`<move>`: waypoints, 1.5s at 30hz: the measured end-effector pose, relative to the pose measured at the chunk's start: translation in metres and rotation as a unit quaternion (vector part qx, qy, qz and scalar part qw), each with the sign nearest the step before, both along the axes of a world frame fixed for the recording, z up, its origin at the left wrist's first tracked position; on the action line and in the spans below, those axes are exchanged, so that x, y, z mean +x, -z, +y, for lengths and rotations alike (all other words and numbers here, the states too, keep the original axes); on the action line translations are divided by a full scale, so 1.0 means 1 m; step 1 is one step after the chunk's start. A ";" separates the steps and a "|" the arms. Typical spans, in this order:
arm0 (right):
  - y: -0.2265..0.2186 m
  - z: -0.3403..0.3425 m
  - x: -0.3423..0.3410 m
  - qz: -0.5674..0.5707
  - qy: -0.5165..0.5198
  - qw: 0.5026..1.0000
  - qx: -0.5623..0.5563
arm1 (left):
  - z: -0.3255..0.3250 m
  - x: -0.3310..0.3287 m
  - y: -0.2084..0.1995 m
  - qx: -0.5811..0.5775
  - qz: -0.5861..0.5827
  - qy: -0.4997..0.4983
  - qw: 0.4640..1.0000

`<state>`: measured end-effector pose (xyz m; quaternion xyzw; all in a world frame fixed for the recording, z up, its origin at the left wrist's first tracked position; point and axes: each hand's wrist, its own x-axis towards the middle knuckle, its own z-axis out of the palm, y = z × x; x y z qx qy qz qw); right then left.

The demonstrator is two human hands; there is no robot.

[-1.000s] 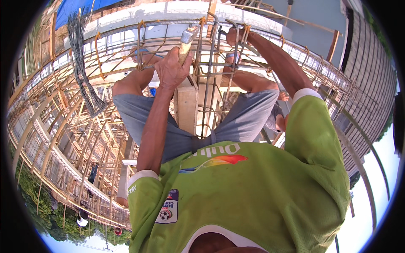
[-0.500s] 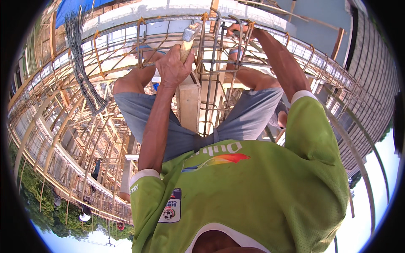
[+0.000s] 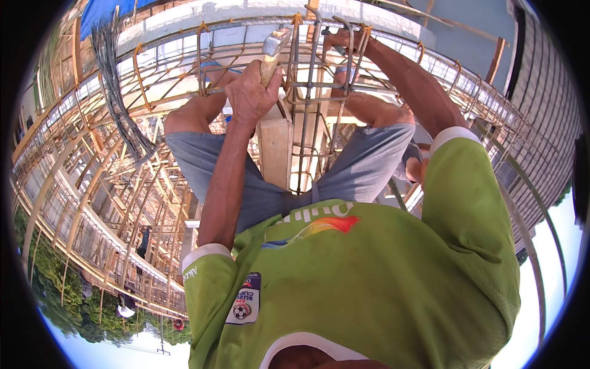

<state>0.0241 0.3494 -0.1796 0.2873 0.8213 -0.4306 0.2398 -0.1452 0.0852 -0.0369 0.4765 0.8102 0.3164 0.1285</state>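
Note:
My left hand [image 3: 251, 95] is wrapped round the pale handle of a hammer [image 3: 276, 42], whose worn grey metal head points up. Beyond my knees, my right hand [image 3: 345, 40] is closed at the rebar cage [image 3: 314, 61], next to a bent upright bar. A dark tip and a greyish piece show at its fingers, too small to name. Rusty stirrups [image 3: 201, 58] ring the long bars to the left of the hammer. Between my thighs stands a wooden formwork board [image 3: 275, 150].
A bundle of tie wire [image 3: 114, 92] hangs over the bars at the left. Timber and bamboo scaffolding [image 3: 147, 227] fills the space below left. A tiled roof [image 3: 544, 104] lies at the right, and a blue tarp [image 3: 110, 12] at the far left.
The hammer and my left hand have shifted slightly left and up. My right hand has moved slightly and its elbow has swung outward to the right.

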 end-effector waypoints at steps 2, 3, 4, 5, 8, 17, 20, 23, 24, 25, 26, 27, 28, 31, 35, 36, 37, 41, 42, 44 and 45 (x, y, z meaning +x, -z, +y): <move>0.003 -0.002 0.003 0.012 0.018 1.000 -0.014 | 0.003 -0.001 0.000 0.000 0.005 0.004 1.000; 0.004 -0.003 0.002 0.022 0.028 0.999 -0.024 | 0.004 0.000 0.001 -0.002 0.012 0.004 1.000; 0.009 -0.005 0.005 0.035 0.044 0.998 -0.041 | 0.004 0.000 0.001 -0.005 0.019 0.003 1.000; 0.008 -0.009 0.005 0.050 0.057 0.995 -0.068 | 0.004 -0.001 0.004 0.008 0.021 -0.003 1.000; 0.022 -0.017 0.021 0.102 0.123 0.976 -0.147 | -0.001 0.003 0.010 0.042 0.000 -0.001 0.999; 0.079 -0.039 0.057 0.250 0.266 0.848 -0.385 | -0.015 0.005 0.017 0.045 0.028 0.016 0.998; 0.098 -0.035 0.062 0.280 0.279 0.812 -0.430 | -0.010 0.003 0.018 0.063 0.027 0.022 0.997; 0.112 -0.040 0.065 0.299 0.290 0.782 -0.464 | -0.012 0.004 0.023 0.073 0.020 0.028 0.997; 0.115 -0.040 0.065 0.302 0.291 0.776 -0.471 | -0.012 0.004 0.022 0.073 0.023 0.026 0.997; 0.118 -0.042 0.065 0.308 0.292 0.768 -0.480 | -0.012 0.004 0.021 0.073 0.026 0.024 0.997; 0.122 -0.045 0.066 0.312 0.294 0.761 -0.487 | -0.011 0.004 0.019 0.068 0.027 0.027 0.997; 0.126 -0.045 0.066 0.317 0.294 0.754 -0.495 | -0.010 0.004 0.016 0.064 0.027 0.029 0.997; 0.130 -0.045 0.067 0.323 0.294 0.747 -0.502 | -0.009 0.004 0.013 0.059 0.028 0.032 0.997; 0.155 -0.052 0.077 0.342 0.295 0.703 -0.550 | -0.001 0.002 -0.004 0.022 -0.138 0.014 0.990; 0.112 -0.055 0.067 0.368 0.366 0.656 -0.548 | 0.027 -0.017 -0.033 0.093 -0.080 -0.013 0.992; 0.110 -0.055 0.064 0.366 0.362 0.669 -0.535 | 0.038 -0.022 -0.043 0.085 -0.117 -0.023 0.989; 0.107 -0.056 0.064 0.361 0.359 0.685 -0.521 | 0.047 -0.023 -0.054 0.077 -0.157 -0.035 0.984; 0.098 -0.049 0.054 0.345 0.344 0.739 -0.465 | 0.067 -0.009 -0.102 -0.075 -0.396 -0.020 0.915; 0.096 -0.046 0.051 0.340 0.339 0.755 -0.446 | 0.064 -0.001 -0.112 -0.129 -0.457 -0.025 0.880; 0.086 -0.044 0.045 0.316 0.325 0.796 -0.401 | 0.051 0.010 -0.118 -0.186 -0.505 -0.018 0.843; 0.078 -0.044 0.041 0.296 0.313 0.824 -0.369 | 0.034 0.020 -0.110 -0.193 -0.499 -0.007 0.845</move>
